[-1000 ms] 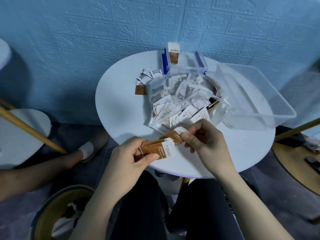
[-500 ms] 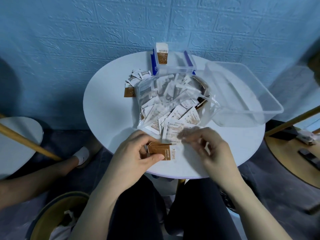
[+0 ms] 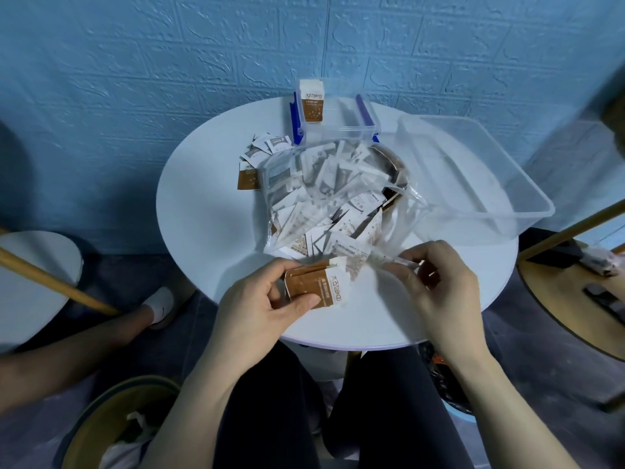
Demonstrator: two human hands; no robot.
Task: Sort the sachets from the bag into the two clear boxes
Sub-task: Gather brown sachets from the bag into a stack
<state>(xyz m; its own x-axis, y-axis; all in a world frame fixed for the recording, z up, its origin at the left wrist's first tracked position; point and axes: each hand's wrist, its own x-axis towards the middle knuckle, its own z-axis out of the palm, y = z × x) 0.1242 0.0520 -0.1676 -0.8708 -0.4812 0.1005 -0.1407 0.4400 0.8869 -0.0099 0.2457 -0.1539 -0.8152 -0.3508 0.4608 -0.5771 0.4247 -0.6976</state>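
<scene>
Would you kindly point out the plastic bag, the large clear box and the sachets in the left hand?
plastic bag (image 3: 324,184), head view, crinkled top.
large clear box (image 3: 531,194), head view, right rim.
held sachets (image 3: 314,286), head view, brown face.

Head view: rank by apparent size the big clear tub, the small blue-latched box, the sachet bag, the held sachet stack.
1. Big clear tub
2. Sachet bag, close to the tub
3. Small blue-latched box, farther away, so ranking unsure
4. Sachet stack in the left hand

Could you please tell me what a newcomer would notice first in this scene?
A clear plastic bag stuffed with brown-and-white sachets lies at the centre of the round white table. At the near edge, the left hand grips a small stack of brown sachets while the right hand pinches the bag's mouth. A large clear plastic box sits empty on the right.
</scene>
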